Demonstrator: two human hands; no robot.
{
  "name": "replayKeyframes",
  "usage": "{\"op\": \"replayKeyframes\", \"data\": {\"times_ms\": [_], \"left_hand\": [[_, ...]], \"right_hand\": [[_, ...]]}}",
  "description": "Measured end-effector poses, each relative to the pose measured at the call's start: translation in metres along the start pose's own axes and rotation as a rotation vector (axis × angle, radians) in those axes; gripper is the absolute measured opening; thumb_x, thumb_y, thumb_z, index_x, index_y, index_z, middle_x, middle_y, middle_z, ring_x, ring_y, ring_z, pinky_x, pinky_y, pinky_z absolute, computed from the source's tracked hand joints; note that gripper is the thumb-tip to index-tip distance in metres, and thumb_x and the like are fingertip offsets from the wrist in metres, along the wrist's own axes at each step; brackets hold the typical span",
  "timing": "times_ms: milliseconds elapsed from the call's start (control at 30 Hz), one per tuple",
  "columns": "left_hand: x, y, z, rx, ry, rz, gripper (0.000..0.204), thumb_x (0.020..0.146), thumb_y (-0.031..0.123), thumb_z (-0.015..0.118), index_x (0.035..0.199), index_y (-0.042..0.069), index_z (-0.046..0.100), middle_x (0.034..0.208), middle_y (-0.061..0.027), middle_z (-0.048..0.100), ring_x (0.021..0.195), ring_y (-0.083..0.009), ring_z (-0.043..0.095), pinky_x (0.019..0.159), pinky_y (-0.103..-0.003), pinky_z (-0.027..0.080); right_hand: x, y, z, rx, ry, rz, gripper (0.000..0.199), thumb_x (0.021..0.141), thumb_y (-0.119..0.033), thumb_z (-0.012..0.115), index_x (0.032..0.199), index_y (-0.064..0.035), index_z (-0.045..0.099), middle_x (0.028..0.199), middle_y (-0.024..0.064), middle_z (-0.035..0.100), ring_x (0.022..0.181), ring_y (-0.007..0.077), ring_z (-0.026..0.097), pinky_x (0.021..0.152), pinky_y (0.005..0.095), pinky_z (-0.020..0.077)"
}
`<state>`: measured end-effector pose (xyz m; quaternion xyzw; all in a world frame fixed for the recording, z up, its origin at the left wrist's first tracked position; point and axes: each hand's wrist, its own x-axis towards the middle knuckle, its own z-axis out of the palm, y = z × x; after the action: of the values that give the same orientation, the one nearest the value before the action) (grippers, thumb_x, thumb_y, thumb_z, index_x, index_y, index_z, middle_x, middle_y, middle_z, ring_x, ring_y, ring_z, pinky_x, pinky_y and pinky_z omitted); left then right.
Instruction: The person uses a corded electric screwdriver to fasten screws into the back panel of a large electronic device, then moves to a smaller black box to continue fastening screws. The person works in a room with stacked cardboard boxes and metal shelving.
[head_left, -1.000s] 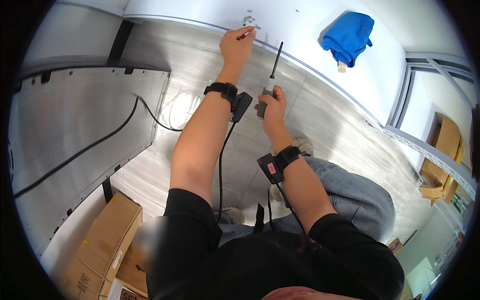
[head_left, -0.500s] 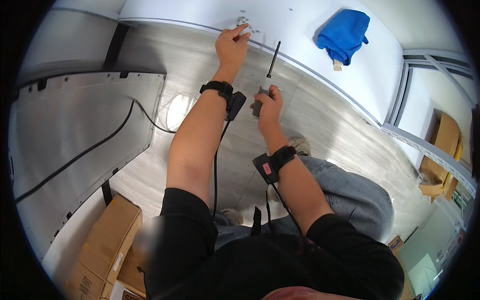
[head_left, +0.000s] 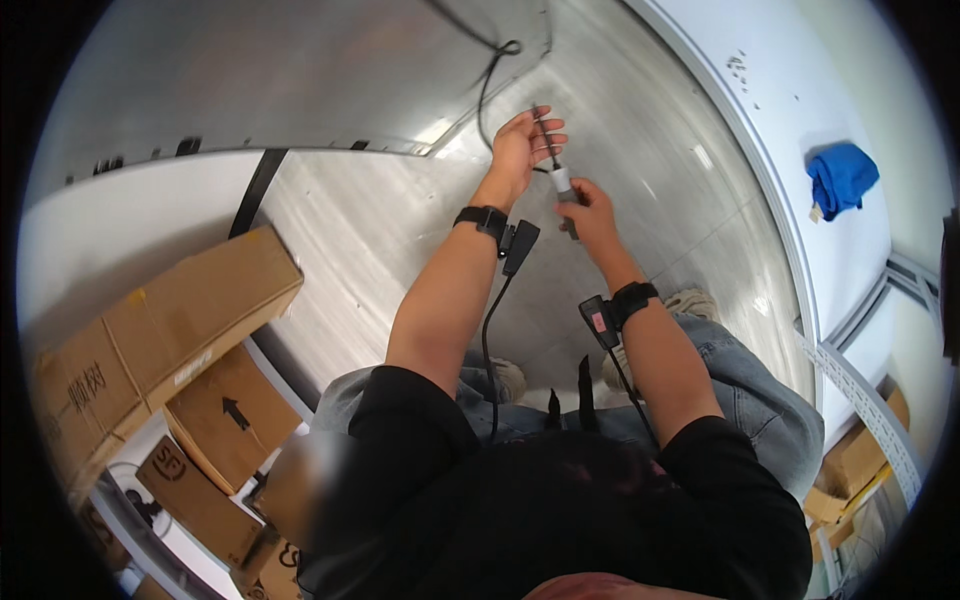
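A person's right hand (head_left: 592, 212) grips a screwdriver (head_left: 558, 172), fingers closed around its handle; the open left hand (head_left: 520, 145) steadies the shaft.

We cannot see the lower handle of the screwdriver (head_left: 562, 185); our right hand (head_left: 592, 212) wraps it. Its thin shaft crosses our left hand (head_left: 520, 150), and the tip there is too small to make out. Beyond the left hand, a black cable (head_left: 490, 70) runs out of view. Far right of the right hand, the small things on the white panel (head_left: 800, 150) are too tiny to identify.
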<state>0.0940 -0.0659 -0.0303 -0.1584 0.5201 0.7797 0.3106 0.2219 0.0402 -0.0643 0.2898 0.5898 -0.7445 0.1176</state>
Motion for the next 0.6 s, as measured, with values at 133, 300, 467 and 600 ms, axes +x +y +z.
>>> {"op": "replayKeyframes", "data": {"times_ms": [133, 300, 467, 600], "left_hand": [[-0.031, -0.004, -0.069, -0.175, 0.17, 0.041, 0.037, 0.1, 0.022, 0.026, 0.124, 0.001, 0.045, 0.113, -0.0151, 0.059, 0.086, -0.024, 0.062, 0.075, -0.033, 0.052], [-0.037, -0.021, -0.14, -0.403, 0.287, 0.04, 0.033, 0.1, 0.022, 0.026, 0.121, 0.005, 0.045, 0.112, -0.0135, 0.059, 0.082, -0.0232, 0.061, 0.072, -0.036, 0.052], [-0.032, -0.024, -0.171, -0.529, 0.375, 0.006, 0.026, 0.099, 0.016, 0.029, 0.117, 0.002, 0.043, 0.112, -0.016, 0.057, 0.086, -0.026, 0.06, 0.08, -0.039, 0.053], [-0.021, -0.026, -0.181, -0.49, 0.424, -0.022, 0.023, 0.099, 0.013, 0.032, 0.114, 0.002, 0.044, 0.11, -0.0155, 0.056, 0.094, -0.0267, 0.059, 0.083, -0.04, 0.053]], "right_hand": [[-0.021, 0.016, 0.05, -0.011, -0.18, 0.174, 0.037, 0.073, -0.005, 0.066, 0.109, -0.0032, 0.057, 0.076, 0.0026, 0.054, 0.06, 0.0125, 0.055, 0.051, 0.0285, 0.0482], [-0.034, 0.015, 0.097, -0.126, -0.279, 0.296, 0.043, 0.078, -0.014, 0.066, 0.117, -0.0034, 0.05, 0.078, 0.0034, 0.054, 0.062, 0.0134, 0.054, 0.054, 0.0294, 0.05], [-0.027, 0.035, 0.12, -0.112, -0.296, 0.4, 0.048, 0.084, -0.021, 0.063, 0.123, -0.0035, 0.041, 0.09, 0.0081, 0.055, 0.07, 0.015, 0.057, 0.057, 0.0315, 0.0514], [-0.024, 0.048, 0.124, -0.09, -0.189, 0.32, 0.041, 0.086, -0.025, 0.061, 0.117, -0.0038, 0.045, 0.096, 0.0091, 0.055, 0.073, 0.0155, 0.057, 0.057, 0.0317, 0.0505]]}}
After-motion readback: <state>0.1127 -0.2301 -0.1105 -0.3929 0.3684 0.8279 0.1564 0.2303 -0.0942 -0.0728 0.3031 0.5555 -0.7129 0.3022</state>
